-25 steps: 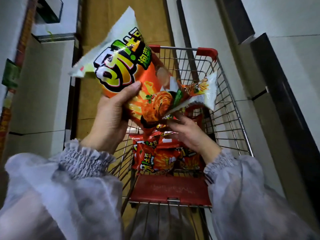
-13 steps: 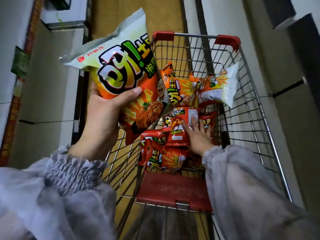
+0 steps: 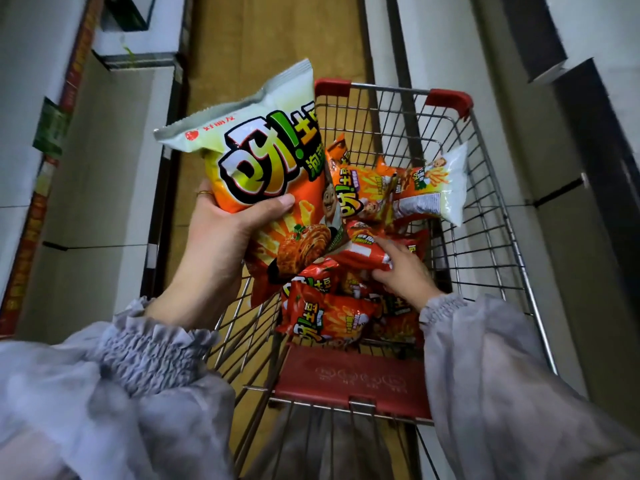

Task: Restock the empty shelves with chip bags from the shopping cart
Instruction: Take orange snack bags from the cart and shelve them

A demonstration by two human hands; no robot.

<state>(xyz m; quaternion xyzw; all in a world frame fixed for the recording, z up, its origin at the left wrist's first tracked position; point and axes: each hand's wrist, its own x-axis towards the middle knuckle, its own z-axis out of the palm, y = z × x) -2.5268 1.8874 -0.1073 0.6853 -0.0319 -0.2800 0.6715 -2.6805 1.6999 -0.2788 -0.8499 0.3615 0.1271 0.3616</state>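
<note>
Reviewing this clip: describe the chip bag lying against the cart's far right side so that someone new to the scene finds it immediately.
Start at the red-cornered wire shopping cart in the aisle. Among the heap of chip bags inside, look to the far right corner, beyond the right hand. The bag leans at the wire wall; unlike its red and orange neighbours, it is mostly white, with printed text facing up.

- Left hand (image 3: 221, 237): fingers behind large chip bag (image 3: 273, 188), hidden; only thumb shows on front.
- Right hand (image 3: 403, 271): fingertips on a red bag (image 3: 367, 251); palm side hidden.
- Bags beneath right fingers overlap; count indeterminate.
- Bag print: small text illegible.
</note>
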